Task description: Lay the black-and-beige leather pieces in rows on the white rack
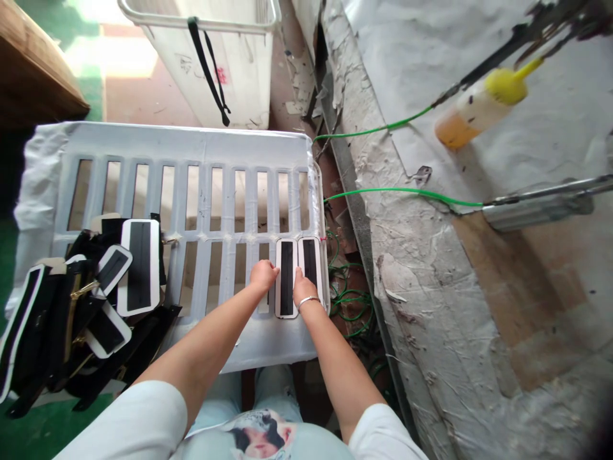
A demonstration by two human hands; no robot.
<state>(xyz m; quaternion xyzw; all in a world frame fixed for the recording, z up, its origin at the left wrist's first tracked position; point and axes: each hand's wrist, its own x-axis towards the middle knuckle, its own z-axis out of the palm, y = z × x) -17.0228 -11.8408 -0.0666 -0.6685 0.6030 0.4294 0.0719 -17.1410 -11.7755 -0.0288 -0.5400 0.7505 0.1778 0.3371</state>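
A narrow black panel with a white rounded border [287,291] lies lengthwise on the slatted surface, between my two hands. My left hand [263,276] is closed, pinching at the panel's left edge. My right hand [303,289], with a bracelet at the wrist, is closed at its right edge, thumb upward; its fingers are partly hidden. A second black panel with a white border [311,259] lies just to the right, partly covered by my right hand. The cloth-covered slatted rack [239,147] under both has two rows of long slots.
Piled at the rack's left are several black pieces with white borders and brass zips [96,306]. A white plastic bin [230,70] stands behind the rack. On the right, a paper-covered table [431,287] carries a yellow-capped bottle [479,108] and tools on green hoses [397,190].
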